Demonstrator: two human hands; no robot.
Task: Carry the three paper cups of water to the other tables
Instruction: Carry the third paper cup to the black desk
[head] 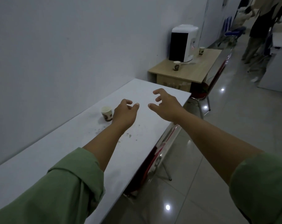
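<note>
Currently both hands are out in front, above the white table (59, 152), palms down, nothing in either.

1. Left hand (124, 114): fingers curled loosely, thumb apart from them, grip spread and empty. It sits just right of cup 1 (106, 113) in the view; whether it touches the cup cannot be told.
2. Right hand (166, 106): fingers bent like a claw, spread wide, empty. It hangs over the far right part of the white table, near the edge.
3. Cup 1: paper cup w/ dark print, upright on the white table, approx. mid-width. Its contents cannot be seen. Dark specks lie on the tabletop near it and below the left wrist.
4. Cup 2 (176, 65): upright on the wood table (193, 73), which stands past the far end of the white table, against the wall. Cup 2 is just in front of the dispenser (183, 42).
5. Cup 3 (201, 50): upright on the same wood table, farther back, to the right of the dispenser.
6. Dispenser: white body w/ black side panel, at the wall side of the wood table.
7. Sleeves: green, pushed up on both forearms.
8. Chairs w/ red seats and metal legs are tucked under the tables on the aisle side.
9. Background, top right: a person stands on the tiled floor, blurred.
</note>
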